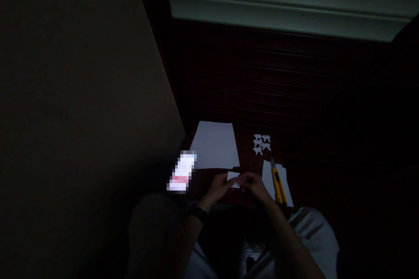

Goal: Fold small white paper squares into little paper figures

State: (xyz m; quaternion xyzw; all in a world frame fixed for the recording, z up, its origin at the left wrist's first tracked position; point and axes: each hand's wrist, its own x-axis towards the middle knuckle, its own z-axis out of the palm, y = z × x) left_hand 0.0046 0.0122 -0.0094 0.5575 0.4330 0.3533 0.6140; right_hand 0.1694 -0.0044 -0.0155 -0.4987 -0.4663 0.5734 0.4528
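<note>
The scene is very dark. Both my hands meet over a small white piece of paper at the near edge of a dark wooden table. My left hand, with a dark watch on its wrist, pinches the paper's left side. My right hand pinches its right side, fingers curled. Just right of my right hand, a yellow utility knife lies on a white paper strip.
A stack of white sheets lies behind my hands. Several small folded white paper pieces sit in a cluster at the back right. A lit phone screen glows at the table's left edge. A wall rises on the left.
</note>
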